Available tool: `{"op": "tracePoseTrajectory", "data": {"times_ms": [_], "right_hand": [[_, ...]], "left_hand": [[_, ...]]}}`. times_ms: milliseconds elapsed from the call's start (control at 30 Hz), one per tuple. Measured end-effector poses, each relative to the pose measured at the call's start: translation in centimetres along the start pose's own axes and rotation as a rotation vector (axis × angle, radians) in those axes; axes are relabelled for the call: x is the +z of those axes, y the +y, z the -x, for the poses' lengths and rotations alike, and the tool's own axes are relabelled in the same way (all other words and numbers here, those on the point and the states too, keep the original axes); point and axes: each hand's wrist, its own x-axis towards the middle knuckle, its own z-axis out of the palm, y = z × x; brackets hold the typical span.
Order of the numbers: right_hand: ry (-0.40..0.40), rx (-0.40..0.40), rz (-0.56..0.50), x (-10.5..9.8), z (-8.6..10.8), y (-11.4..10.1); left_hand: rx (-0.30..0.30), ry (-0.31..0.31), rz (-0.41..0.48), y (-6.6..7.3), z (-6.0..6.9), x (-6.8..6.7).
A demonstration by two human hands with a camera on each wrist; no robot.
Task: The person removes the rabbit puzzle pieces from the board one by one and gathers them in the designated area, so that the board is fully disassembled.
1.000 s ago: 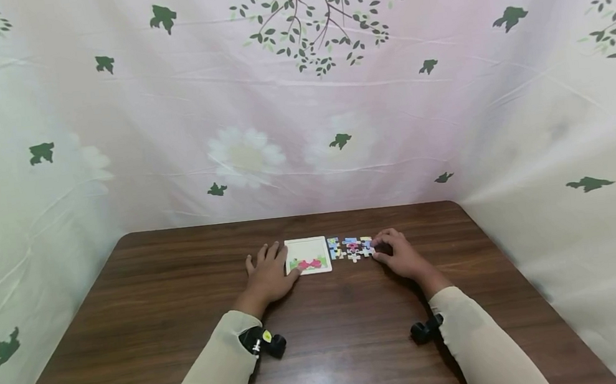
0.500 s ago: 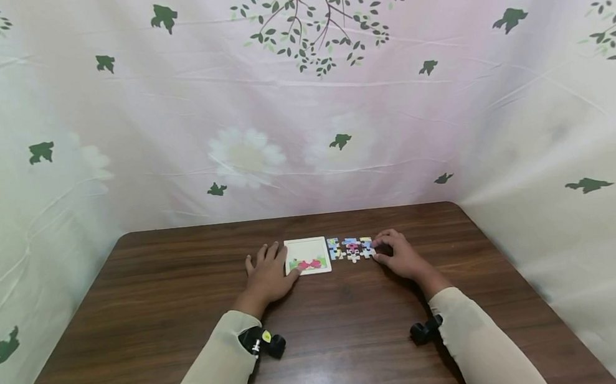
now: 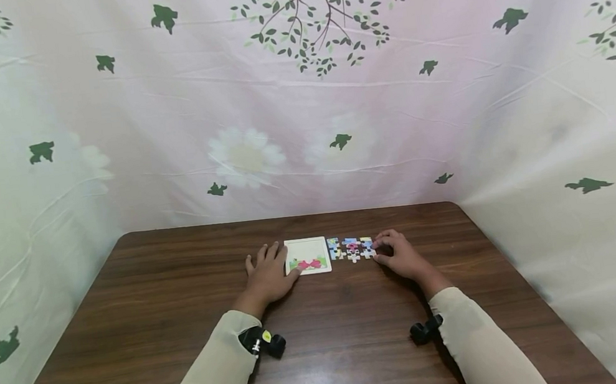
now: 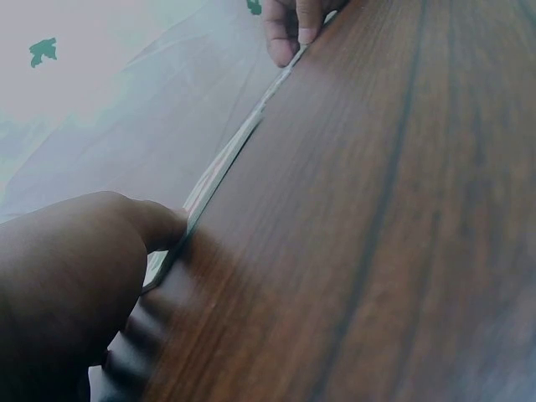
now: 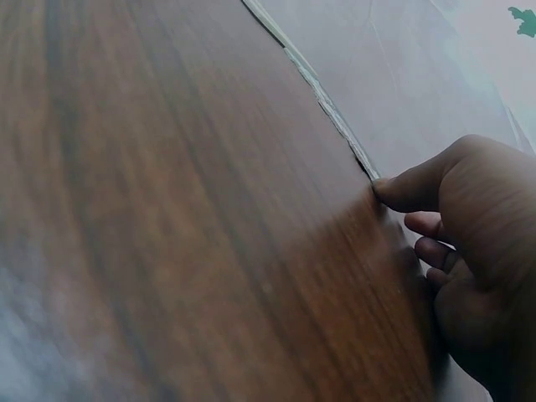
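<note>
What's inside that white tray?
The white tray shows pink and green patches along its near side; the left hand covers its near left corner, hiding what lies there.

Wood-grain tabletop (image 3: 333,321), glossy at bottom centre; smooth, matt puzzle board (image 3: 307,248) mid-frame; creased cloth backdrop (image 3: 175,112) across the top; fabric sleeves (image 3: 211,374); plastic-looking wrist cameras (image 3: 425,332).

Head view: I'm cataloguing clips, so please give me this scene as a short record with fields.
Table: brown, wood-grain
Puzzle board: light-rimmed, flat on the table, pink and green shapes along its near side
Puzzle pieces: mostly blue, clustered close to the board's right edge
Left hand: fingers spread, at the board's left side
Right hand: bent fingers at the rightmost pieces; whether they grip any is unclear
Backdrop: pale cloth with leaf, flower and green bird shapes
</note>
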Motion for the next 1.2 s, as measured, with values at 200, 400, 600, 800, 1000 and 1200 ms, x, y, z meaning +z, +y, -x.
{"op": "tracePoseTrajectory", "data": {"times_ms": [200,400,600,800,1000,1200], "right_hand": [[-0.004,0.005,-0.008,-0.02,-0.02,0.02],[-0.002,0.003,-0.003,0.01,-0.02,-0.02],[-0.001,-0.005,-0.009,0.03,-0.01,0.05],[0.005,-0.014,-0.018,0.03,0.01,0.10],[0.007,-0.008,-0.018,0.01,-0.02,0.08],[0.030,-0.014,-0.042,-0.01,-0.07,-0.10]], "left_hand": [[0.009,0.012,-0.001,0.16,0.28,-0.17],[0.004,0.011,-0.008,0.24,0.42,-0.26],[0.003,0.008,0.001,0.06,0.14,-0.07],[-0.002,0.002,0.002,0.11,0.03,-0.07],[-0.002,0.002,-0.019,0.27,0.23,-0.14],[0.004,0.013,0.000,0.29,0.26,-0.18]]}}
